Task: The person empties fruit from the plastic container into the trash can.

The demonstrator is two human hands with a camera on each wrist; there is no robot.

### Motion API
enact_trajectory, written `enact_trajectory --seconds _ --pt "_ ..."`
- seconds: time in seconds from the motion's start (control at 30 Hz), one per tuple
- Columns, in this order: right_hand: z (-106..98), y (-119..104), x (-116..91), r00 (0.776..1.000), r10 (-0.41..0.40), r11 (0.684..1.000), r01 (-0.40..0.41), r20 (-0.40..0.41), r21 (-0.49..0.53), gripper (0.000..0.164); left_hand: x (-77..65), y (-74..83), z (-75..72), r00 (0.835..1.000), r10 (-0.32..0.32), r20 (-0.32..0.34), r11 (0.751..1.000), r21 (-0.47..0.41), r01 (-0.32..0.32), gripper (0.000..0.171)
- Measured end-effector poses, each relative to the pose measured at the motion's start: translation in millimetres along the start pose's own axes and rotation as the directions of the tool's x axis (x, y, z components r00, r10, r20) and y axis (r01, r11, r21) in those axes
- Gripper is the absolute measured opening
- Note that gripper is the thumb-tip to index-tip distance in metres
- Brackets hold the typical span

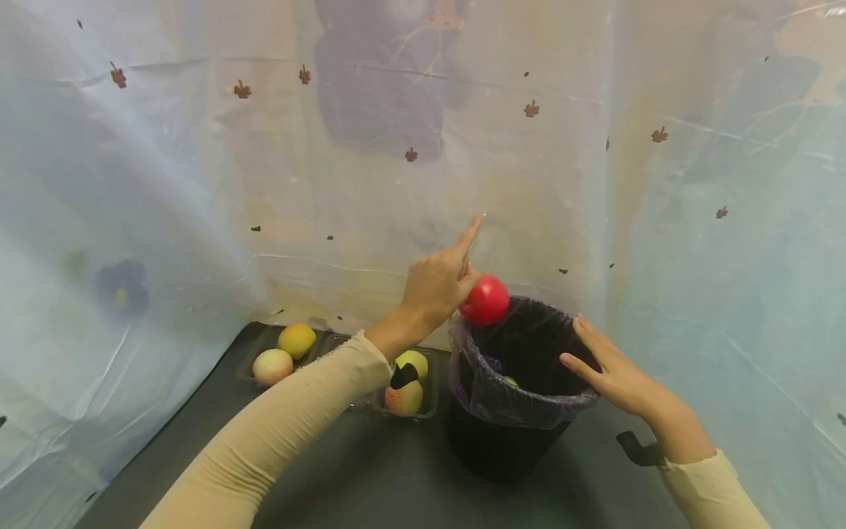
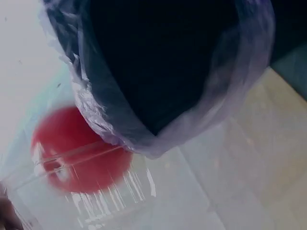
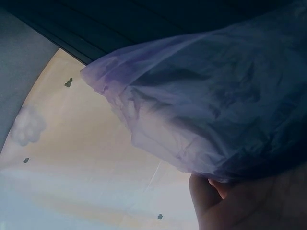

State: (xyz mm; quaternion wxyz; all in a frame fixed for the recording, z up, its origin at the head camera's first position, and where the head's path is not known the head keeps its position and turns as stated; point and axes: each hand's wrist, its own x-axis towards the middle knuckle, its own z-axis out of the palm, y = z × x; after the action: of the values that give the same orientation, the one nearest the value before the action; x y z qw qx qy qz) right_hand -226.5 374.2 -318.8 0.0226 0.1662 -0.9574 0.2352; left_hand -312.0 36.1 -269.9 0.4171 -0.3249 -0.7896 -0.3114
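In the head view my left hand [image 1: 436, 286] is raised at the bin's left rim, index finger stretched out. It holds a clear plastic container [image 2: 110, 208], hard to make out from above. A round red fruit [image 1: 485, 300] lies against that clear plastic, beside the liner's edge. The black trash bin [image 1: 502, 448] wears a thin purplish liner [image 1: 515, 411] folded over its rim. Something yellow-green [image 1: 511, 381] shows inside. My right hand [image 1: 624, 382] grips the right rim, thumb over the edge and fingers along the outside. The right wrist view shows its fingertips partly hidden by the liner.
Left of the bin, a clear tray [image 1: 432, 411] holds two yellowish fruits, partly behind my left sleeve. Farther left another clear tray [image 1: 246, 371] holds a yellow fruit [image 1: 297, 341] and a pinkish fruit [image 1: 272, 366]. A patterned plastic curtain [image 1: 370, 206] hangs behind the dark table [image 1: 344, 477].
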Motion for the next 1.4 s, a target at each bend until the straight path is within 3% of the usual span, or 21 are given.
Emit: enact_trajectory --seconds 0.27,0.67,0.87,1.1,1.2,1.4 --pt "1.6 2.8 0.0 1.0 -0.004 1.0 0.004 -0.001 -0.006 0.087 -6.3 -1.5 -4.3 0.994 0.095 -0.053 0.995 -0.029 -0.097 0.082" --pt "1.0 7.1 0.9 1.0 -0.011 1.0 0.011 -0.005 -0.005 0.087 -23.3 -11.4 -21.4 0.994 -0.002 -0.105 0.985 -0.171 -0.016 0.076" --pt "1.5 7.0 0.7 1.0 -0.004 1.0 0.004 0.0 -0.005 0.088 -36.1 -19.3 -33.6 0.991 -0.093 -0.095 0.953 -0.295 0.061 0.077" --pt "1.1 6.2 0.0 1.0 -0.006 1.0 0.006 -0.004 -0.003 0.088 -54.7 -26.0 -43.8 0.982 -0.168 -0.085 0.893 -0.435 0.116 0.078" --pt "1.0 5.3 -0.1 1.0 0.002 1.0 -0.002 0.001 -0.006 0.089 -58.0 -27.3 -47.4 0.978 -0.191 -0.086 0.87 -0.476 0.128 0.077" --pt "-0.3 5.0 -0.4 1.0 0.008 1.0 -0.008 0.009 -0.009 0.089 -63.5 -29.0 -56.9 0.967 -0.231 -0.107 0.851 -0.504 0.148 0.075"
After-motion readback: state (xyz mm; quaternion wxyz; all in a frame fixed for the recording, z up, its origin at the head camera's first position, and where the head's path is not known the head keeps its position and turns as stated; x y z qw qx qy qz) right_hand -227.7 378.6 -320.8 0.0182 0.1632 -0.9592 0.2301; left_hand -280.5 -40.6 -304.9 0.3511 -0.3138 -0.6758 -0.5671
